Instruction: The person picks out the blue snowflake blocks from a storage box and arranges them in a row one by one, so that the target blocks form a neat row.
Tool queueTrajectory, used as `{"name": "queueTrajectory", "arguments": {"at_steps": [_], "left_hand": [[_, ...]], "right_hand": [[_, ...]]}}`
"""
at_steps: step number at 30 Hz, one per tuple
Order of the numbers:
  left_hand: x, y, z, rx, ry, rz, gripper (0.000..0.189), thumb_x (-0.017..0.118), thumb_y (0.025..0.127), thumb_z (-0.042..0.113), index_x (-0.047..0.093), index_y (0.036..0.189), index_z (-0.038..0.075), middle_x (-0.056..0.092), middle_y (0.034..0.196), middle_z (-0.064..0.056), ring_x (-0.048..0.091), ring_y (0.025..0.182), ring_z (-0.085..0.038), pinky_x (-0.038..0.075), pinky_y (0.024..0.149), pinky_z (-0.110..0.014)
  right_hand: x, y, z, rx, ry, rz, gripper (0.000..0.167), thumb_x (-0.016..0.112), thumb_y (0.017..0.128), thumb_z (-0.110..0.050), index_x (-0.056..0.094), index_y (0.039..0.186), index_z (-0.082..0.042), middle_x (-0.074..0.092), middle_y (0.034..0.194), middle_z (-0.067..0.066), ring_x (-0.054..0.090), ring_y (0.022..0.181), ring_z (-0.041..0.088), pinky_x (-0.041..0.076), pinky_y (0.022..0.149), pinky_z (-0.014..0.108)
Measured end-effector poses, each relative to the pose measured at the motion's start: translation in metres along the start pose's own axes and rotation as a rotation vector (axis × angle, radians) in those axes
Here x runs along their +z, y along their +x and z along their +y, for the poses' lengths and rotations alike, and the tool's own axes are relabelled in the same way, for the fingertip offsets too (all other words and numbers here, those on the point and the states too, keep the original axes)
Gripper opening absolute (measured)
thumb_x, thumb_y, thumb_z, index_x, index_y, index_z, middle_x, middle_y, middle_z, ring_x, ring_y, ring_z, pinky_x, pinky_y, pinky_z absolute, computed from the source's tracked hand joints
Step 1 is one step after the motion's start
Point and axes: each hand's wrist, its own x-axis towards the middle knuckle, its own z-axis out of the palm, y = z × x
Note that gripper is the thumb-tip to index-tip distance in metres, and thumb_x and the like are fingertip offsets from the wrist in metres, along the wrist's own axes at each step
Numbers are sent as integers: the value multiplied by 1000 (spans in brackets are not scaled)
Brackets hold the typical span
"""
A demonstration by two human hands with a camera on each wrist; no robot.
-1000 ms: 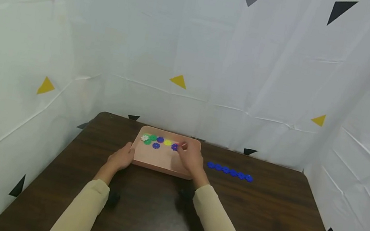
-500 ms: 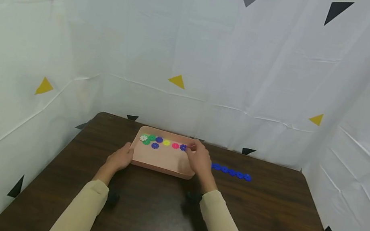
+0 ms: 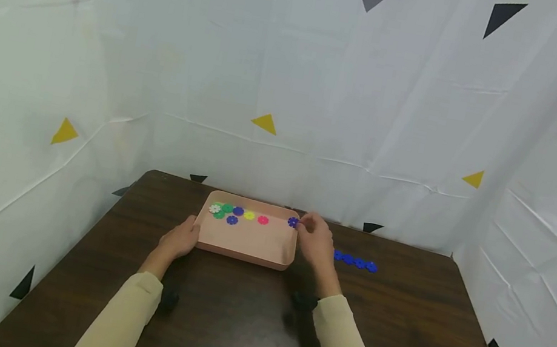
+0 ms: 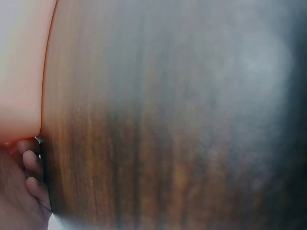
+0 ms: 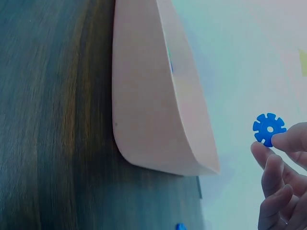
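1. Blue disc (image 5: 265,133) has moved right with my right hand (image 3: 315,240) over the last half second: from above the tray (image 3: 245,241) floor to its right rim.
2. Right hand: narrow, thumb and finger pinching that disc at its edge.
3. Left hand (image 3: 180,237): holding the tray by its left side.
4. Done, by my read: blue row (image 3: 354,261) on the desk (image 3: 409,318), right of the tray. Four discs show; my hand covers the left end, so can't count the rest. Interlocked or just touching: can't tell.
5. Left to do: held disc isn't in the row yet. Two loose blue discs (image 3: 232,220) sit in the tray, probably next if the row is blue-only.
6. White disc (image 3: 215,209), green discs (image 3: 227,208), yellow disc (image 3: 249,215), pink disc (image 3: 262,220) also in the tray; unclear if needed.
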Motion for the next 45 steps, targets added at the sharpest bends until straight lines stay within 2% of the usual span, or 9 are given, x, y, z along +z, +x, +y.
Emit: {"name": "queueTrajectory", "arguments": {"at_steps": [7, 10, 15, 17, 21, 26, 34, 40, 45], "left_hand": [[-4, -2, 0, 23, 5, -1, 60, 20, 115, 38, 27, 165, 4, 44, 165, -27, 47, 147, -49, 32, 121, -71], [-4, -2, 1, 20, 6, -4, 61, 20, 115, 38, 27, 165, 4, 43, 165, -28, 46, 148, -50, 31, 121, -71], [-2, -4, 1, 3, 12, -12, 62, 19, 115, 38, 25, 166, 4, 40, 168, -28, 44, 150, -51, 30, 122, -71], [-1, -3, 1, 0, 14, -12, 62, 19, 115, 38, 24, 166, 3, 38, 168, -28, 42, 151, -51, 30, 122, -71], [0, -2, 0, -2, 15, -13, 63, 19, 115, 39, 24, 166, 3, 38, 169, -28, 41, 152, -51, 29, 123, -70], [2, -3, -1, 9, 16, -9, 62, 19, 115, 39, 25, 166, 3, 39, 168, -28, 43, 151, -51, 30, 122, -71], [0, -4, 1, 13, 12, -8, 61, 19, 115, 39, 26, 165, 3, 41, 167, -28, 45, 149, -50, 31, 121, -71], [-1, -4, 2, 16, 17, -5, 60, 21, 116, 38, 27, 164, 3, 42, 166, -28, 47, 148, -50, 33, 120, -71], [-1, -3, 0, 24, 26, -2, 60, 21, 115, 39, 27, 164, 3, 42, 166, -28, 46, 148, -51, 32, 119, -72]], "right_hand": [[-17, -5, 15, -14, 129, 29, 18, 66, 107, -25, 68, 118, -11, 77, 121, 15, 72, 104, 34, 58, 83, 42], [-23, -8, 22, -22, 154, 51, 18, 66, 106, -22, 68, 119, -9, 77, 119, 17, 71, 107, 37, 56, 84, 42], [-30, -12, 34, -21, 192, 76, 19, 66, 107, -17, 70, 120, -4, 76, 117, 21, 70, 109, 35, 54, 80, 32], [-33, -13, 40, -12, 214, 76, 20, 66, 107, -17, 71, 121, -3, 76, 116, 22, 71, 106, 35, 53, 74, 27], [-39, -13, 51, 24, 260, 69, 22, 66, 108, -18, 70, 122, -2, 74, 117, 23, 68, 100, 28, 55, 76, 32], [-48, -16, 64, 85, 315, 70, 24, 66, 108, -19, 70, 123, -1, 74, 118, 23, 64, 85, 14, 59, 81, 42], [-69, -20, 84, 141, 351, 120, 25, 66, 109, -20, 67, 122, 2, 78, 117, 23, 65, 78, 24, 56, 78, 37], [-81, -23, 93, 158, 377, 163, 25, 66, 107, -15, 65, 120, 6, 81, 107, 17, 61, 66, 13, 54, 72, 31], [-88, -25, 101, 208, 371, 168, 25, 64, 108, -17, 64, 120, 5, 81, 108, 15, 60, 65, 9, 54, 73, 30]]}}
